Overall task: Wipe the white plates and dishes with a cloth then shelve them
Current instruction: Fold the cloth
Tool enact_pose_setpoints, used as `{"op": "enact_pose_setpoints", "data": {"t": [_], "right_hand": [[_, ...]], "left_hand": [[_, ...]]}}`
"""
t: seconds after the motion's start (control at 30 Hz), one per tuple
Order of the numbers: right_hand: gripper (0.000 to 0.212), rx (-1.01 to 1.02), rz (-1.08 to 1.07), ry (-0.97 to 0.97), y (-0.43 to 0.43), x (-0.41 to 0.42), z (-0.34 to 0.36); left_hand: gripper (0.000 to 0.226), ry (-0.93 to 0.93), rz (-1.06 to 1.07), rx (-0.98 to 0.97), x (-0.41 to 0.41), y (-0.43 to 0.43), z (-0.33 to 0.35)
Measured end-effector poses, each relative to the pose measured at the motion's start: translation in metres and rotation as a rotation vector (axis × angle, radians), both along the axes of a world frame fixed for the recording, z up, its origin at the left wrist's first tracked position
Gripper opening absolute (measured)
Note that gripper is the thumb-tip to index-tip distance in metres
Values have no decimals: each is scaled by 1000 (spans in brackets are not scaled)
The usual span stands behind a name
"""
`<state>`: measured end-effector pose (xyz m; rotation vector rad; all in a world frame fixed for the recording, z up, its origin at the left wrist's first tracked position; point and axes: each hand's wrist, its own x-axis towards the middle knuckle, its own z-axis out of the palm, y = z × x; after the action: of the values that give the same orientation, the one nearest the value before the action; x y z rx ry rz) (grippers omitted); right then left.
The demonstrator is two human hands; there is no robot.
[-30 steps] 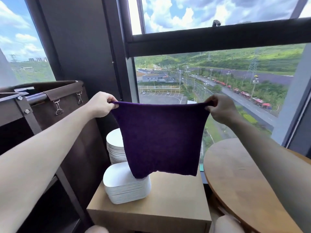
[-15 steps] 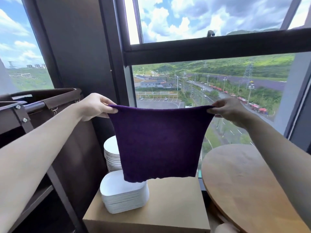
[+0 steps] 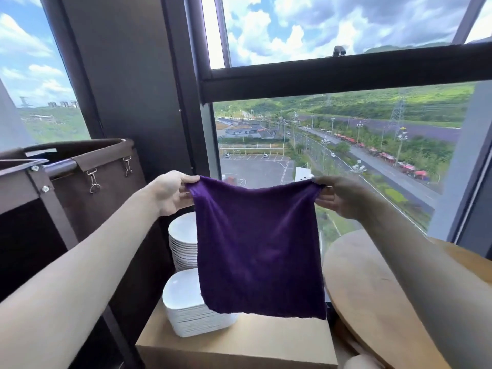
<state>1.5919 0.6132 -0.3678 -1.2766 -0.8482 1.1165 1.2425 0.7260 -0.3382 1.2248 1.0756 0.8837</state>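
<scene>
The left hand (image 3: pixel 173 191) pinches the top left corner of a purple cloth (image 3: pixel 258 249), thumb on top and fingers curled beneath the hem. The right hand (image 3: pixel 340 198) pinches the top right corner in the same way. Both bare forearms reach forward, held level, with the hands apart so the cloth's top edge sags slightly between them.

The cloth hangs flat as a rough square, soft and fuzzy, its lower edge loose in the air. Behind and below it, 2 stacks of white tableware stand on a brown cardboard box (image 3: pixel 253 342). The far one is a stack of round plates (image 3: pixel 183 243), and the near one is a stack of rounded-rectangular dishes (image 3: pixel 186 307). The cloth covers the right part of each. All look smooth and glossy.

To the right is a round wooden table (image 3: pixel 372 288) with a pale grain. To the left stands a cart (image 3: pixel 40 187) with a dark frame and a brown fabric bag (image 3: pixel 106 169) clipped to its rail. Beyond is a dark-framed window (image 3: pixel 332 75).
</scene>
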Motion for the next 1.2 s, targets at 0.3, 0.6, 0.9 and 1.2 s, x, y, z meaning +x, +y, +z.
{"op": "enact_pose_setpoints", "data": {"t": [0.3, 0.6, 0.9, 1.2], "right_hand": [[13, 39, 220, -39, 7, -97, 23], [33, 34, 323, -107, -4, -112, 25], [31, 306, 65, -464, -4, -78, -33], [22, 213, 160, -569, 19, -83, -71]], "left_hand": [[10, -6, -39, 184, 72, -50, -5], [15, 266, -122, 555, 64, -58, -19], [31, 221, -45, 434, 48, -51, -11], [27, 208, -54, 446, 28, -51, 0]]}}
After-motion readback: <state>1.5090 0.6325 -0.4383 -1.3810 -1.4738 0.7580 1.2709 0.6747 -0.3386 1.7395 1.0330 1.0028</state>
